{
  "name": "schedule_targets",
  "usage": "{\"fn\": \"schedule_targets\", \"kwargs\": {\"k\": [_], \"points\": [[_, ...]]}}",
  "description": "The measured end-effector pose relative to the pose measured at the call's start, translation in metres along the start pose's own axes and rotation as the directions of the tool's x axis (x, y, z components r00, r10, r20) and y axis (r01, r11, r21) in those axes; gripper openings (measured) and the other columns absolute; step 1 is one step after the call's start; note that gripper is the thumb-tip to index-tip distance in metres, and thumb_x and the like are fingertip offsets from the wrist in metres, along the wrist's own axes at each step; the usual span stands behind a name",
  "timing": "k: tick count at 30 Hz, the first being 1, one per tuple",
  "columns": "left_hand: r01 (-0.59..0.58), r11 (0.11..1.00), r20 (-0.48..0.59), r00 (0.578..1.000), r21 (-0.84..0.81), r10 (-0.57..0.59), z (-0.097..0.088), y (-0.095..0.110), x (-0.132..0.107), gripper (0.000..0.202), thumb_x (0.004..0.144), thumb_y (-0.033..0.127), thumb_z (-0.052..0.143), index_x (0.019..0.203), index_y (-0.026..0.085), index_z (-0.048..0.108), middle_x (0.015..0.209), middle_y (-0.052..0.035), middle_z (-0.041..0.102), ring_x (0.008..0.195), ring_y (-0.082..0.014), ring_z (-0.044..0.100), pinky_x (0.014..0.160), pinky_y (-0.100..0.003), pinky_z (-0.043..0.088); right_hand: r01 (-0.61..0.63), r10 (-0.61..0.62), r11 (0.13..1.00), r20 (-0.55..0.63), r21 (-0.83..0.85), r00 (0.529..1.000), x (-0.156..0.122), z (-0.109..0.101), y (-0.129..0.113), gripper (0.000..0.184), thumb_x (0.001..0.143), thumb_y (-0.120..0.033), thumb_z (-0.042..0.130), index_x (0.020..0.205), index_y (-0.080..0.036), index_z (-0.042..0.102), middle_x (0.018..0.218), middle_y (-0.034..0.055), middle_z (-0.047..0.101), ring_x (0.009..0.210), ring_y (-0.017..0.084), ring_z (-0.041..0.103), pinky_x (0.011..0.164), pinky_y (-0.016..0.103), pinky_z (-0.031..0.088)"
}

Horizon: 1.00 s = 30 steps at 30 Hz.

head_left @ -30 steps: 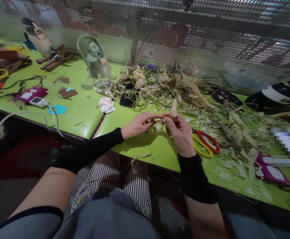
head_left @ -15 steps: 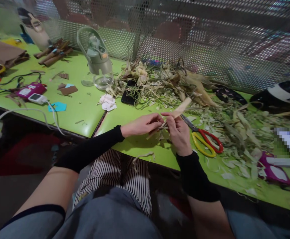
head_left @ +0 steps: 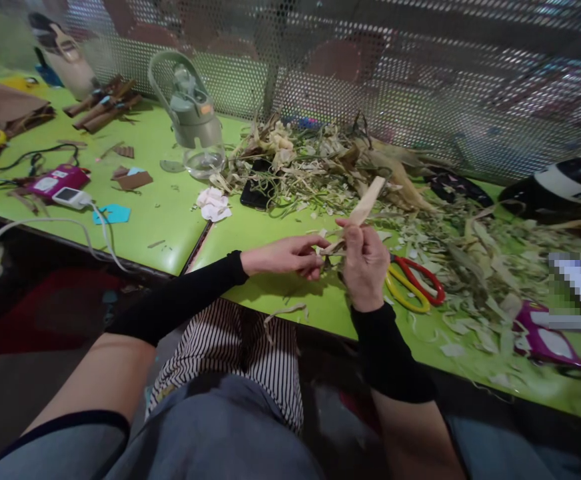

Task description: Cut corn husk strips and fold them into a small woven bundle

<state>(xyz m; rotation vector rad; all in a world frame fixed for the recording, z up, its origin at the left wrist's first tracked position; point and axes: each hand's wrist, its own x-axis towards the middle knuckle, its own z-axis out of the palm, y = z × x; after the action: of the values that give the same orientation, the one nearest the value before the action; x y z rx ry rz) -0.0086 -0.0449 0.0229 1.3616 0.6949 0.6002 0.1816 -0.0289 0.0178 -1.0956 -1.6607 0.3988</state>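
Note:
Both my hands work on a pale dry husk strip above the front edge of the green table. My right hand is closed round the strip, which sticks up and to the right past my thumb. My left hand pinches the strip's lower end with its fingertips, close against the right hand. A pair of scissors with red and yellow handles lies on the table just right of my right hand.
A heap of dry husks and green stems covers the table behind my hands, with a black phone in it. A bottle with a green lid, crumpled tissue, a charger with cables and a perforated metal screen stand around.
The husk strip has swung from upright to slanting up and right and stands higher. My right hand rose slightly and turned; my left hand shifted right, still pinching the lower end.

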Motion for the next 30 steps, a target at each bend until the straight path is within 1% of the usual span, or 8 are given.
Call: {"fn": "schedule_targets", "kwargs": {"k": [4,8,12,16,21,24,27,30], "points": [[0.046,0.999,0.085,0.995,0.003,-0.047,-0.003,0.002,-0.005,0.047,0.105,0.019,0.057,0.151,0.015,0.049,0.079,0.0000,0.071,0.070,-0.0105,0.062,0.076,-0.028,0.049,-0.060,0.079,0.989,-0.133,0.138,0.988,0.004,-0.003,0.002,0.062,0.098,-0.079,0.052,0.089,-0.023,0.076,0.062,-0.0031,0.048,0.052,0.013,0.039,0.049,0.028,0.030],[0.117,0.991,0.125,0.986,-0.072,-0.107,0.001,0.004,-0.004,0.056,0.101,0.021,0.066,0.152,0.014,0.046,0.090,-0.0035,0.075,0.068,-0.0096,0.061,0.073,-0.028,0.050,-0.066,0.073,0.992,-0.060,0.112,0.996,0.002,-0.001,-0.002,0.062,0.099,-0.079,0.051,0.088,-0.022,0.075,0.064,-0.0030,0.049,0.056,0.013,0.042,0.052,0.028,0.033],[0.071,0.989,-0.014,0.997,-0.129,-0.074,0.008,0.010,-0.002,0.032,0.099,0.033,0.072,0.123,0.015,0.062,0.078,0.0049,0.060,0.059,-0.0057,0.049,0.060,-0.021,0.040,-0.026,0.023,0.996,0.041,0.082,0.999,0.000,0.001,-0.003,0.058,0.099,-0.076,0.054,0.091,-0.023,0.076,0.071,-0.0010,0.059,0.060,0.013,0.048,0.055,0.028,0.039],[0.098,0.990,-0.104,0.989,-0.103,-0.109,0.011,0.017,-0.007,0.027,0.099,0.034,0.074,0.116,0.016,0.062,0.066,0.0116,0.039,0.051,-0.0041,0.029,0.050,-0.021,0.024,-0.033,0.043,0.991,-0.081,0.127,0.996,0.003,-0.001,0.000,0.054,0.099,-0.074,0.057,0.095,-0.023,0.075,0.065,-0.0033,0.051,0.056,0.012,0.045,0.051,0.027,0.036],[0.039,0.999,-0.117,0.992,-0.006,-0.040,0.015,0.019,-0.009,0.033,0.100,0.044,0.072,0.117,0.016,0.063,0.065,0.0107,0.040,0.053,-0.0052,0.035,0.053,-0.022,0.027,-0.022,0.015,0.993,0.061,0.117,0.998,0.001,-0.003,0.001,0.052,0.098,-0.073,0.059,0.105,-0.024,0.073,0.072,-0.0010,0.059,0.059,0.014,0.052,0.054,0.029,0.045],[-0.010,0.998,-0.209,0.978,0.060,0.022,0.016,0.017,-0.004,0.020,0.105,0.036,0.062,0.107,0.016,0.061,0.067,0.0083,0.048,0.056,-0.0066,0.044,0.057,-0.023,0.035,-0.020,0.000,0.993,0.169,0.116,0.986,-0.002,-0.002,0.001,0.052,0.097,-0.072,0.062,0.113,-0.024,0.069,0.072,-0.0011,0.060,0.059,0.016,0.056,0.057,0.031,0.049],[-0.092,0.995,-0.293,0.951,0.044,0.101,0.014,0.016,0.000,0.011,0.105,0.025,0.055,0.098,0.017,0.056,0.073,0.0058,0.053,0.062,-0.0067,0.046,0.061,-0.023,0.038,-0.042,0.024,0.991,0.143,0.128,0.989,-0.002,-0.002,0.001,0.052,0.095,-0.075,0.062,0.109,-0.024,0.064,0.074,-0.0020,0.060,0.057,0.014,0.054,0.055,0.030,0.047],[-0.156,0.988,-0.327,0.932,0.022,0.154,0.012,0.014,-0.001,0.011,0.102,0.029,0.058,0.103,0.018,0.056,0.075,0.0054,0.054,0.064,-0.0076,0.045,0.061,-0.023,0.036,-0.046,0.040,0.998,0.120,0.051,0.992,0.001,-0.004,0.000,0.055,0.095,-0.079,0.058,0.092,-0.024,0.061,0.073,-0.0019,0.058,0.060,0.013,0.052,0.055,0.029,0.043]]}}
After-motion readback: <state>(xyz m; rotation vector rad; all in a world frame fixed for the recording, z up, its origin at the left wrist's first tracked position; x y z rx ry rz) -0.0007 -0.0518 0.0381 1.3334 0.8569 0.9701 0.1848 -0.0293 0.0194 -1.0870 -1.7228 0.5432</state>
